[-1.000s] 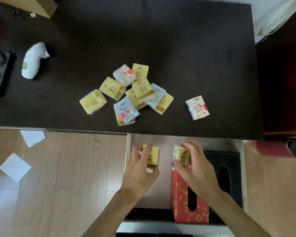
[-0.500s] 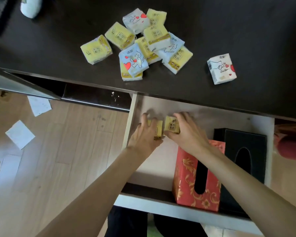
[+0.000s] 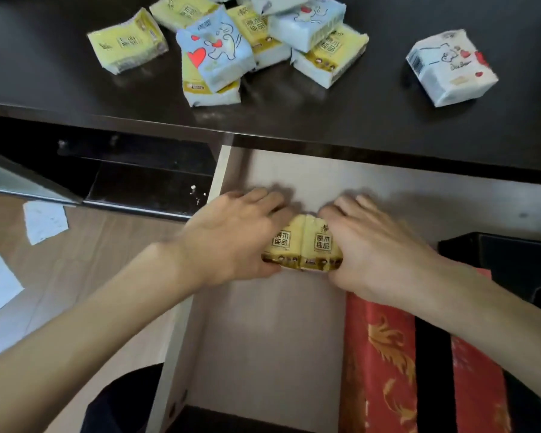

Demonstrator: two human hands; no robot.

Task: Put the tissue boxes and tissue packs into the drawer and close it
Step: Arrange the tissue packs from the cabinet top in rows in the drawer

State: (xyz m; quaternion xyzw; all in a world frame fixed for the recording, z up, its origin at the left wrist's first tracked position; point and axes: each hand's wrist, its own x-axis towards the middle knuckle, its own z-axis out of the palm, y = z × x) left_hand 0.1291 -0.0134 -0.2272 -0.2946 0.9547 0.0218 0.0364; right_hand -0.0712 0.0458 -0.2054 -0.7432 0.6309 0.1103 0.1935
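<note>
The drawer (image 3: 272, 339) stands pulled out below the dark desk. Inside it, near the back, two yellow tissue packs sit side by side, touching. My left hand (image 3: 231, 235) grips the left yellow pack (image 3: 283, 242) and my right hand (image 3: 372, 245) grips the right yellow pack (image 3: 322, 242). A red tissue box (image 3: 384, 364) and a black tissue box (image 3: 512, 264) lie in the drawer's right half. On the desk, several yellow and white packs form a heap (image 3: 231, 42), with one white pack (image 3: 450, 67) apart to the right.
The dark desk top (image 3: 356, 117) overhangs the back of the drawer. Left of the drawer is a dark shelf (image 3: 138, 182). White paper scraps (image 3: 44, 220) lie on the wooden floor at the left.
Both hands carried their yellow packs deeper into the drawer and brought them together until they touch. The camera has moved closer and lower.
</note>
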